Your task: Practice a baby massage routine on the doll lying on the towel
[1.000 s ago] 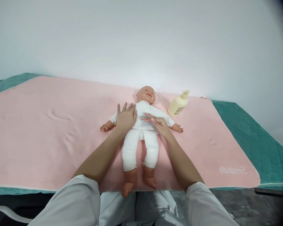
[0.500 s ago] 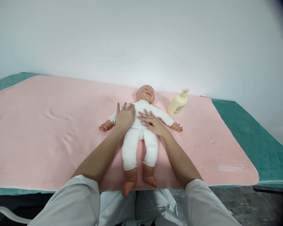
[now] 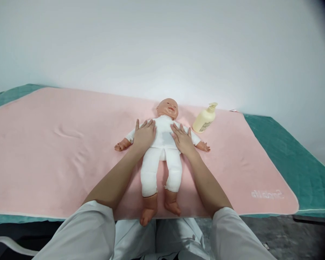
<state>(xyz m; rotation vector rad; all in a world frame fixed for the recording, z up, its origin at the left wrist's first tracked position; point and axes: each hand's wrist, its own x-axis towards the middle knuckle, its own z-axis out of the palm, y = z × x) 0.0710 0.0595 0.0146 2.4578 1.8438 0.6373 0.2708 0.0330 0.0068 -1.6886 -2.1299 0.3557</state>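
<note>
A baby doll (image 3: pixel 163 135) with a white cloth body lies on its back, its head toward the wall and its feet at the near edge. My left hand (image 3: pixel 145 134) rests flat on the doll's chest at its left side in view, fingers apart and holding nothing. On the opposite side of the chest lies my right hand (image 3: pixel 182 138), its fingers spread over the doll's side and upper arm. The white chest shows between both hands. To the right of the doll's head stands a pale yellow pump bottle (image 3: pixel 204 120), touched by neither hand.
A pink mat (image 3: pixel 56 155) lies under the doll and bottle, over a green padded surface (image 3: pixel 295 155) that shows at both ends. Behind it rises a pale wall (image 3: pixel 162 47). A white curved tube (image 3: pixel 13 245) is at the lower left.
My right hand has moved from the middle of the doll's chest outward to the right, and its fingers now point more toward the wall. My left hand has stayed nearly in place.
</note>
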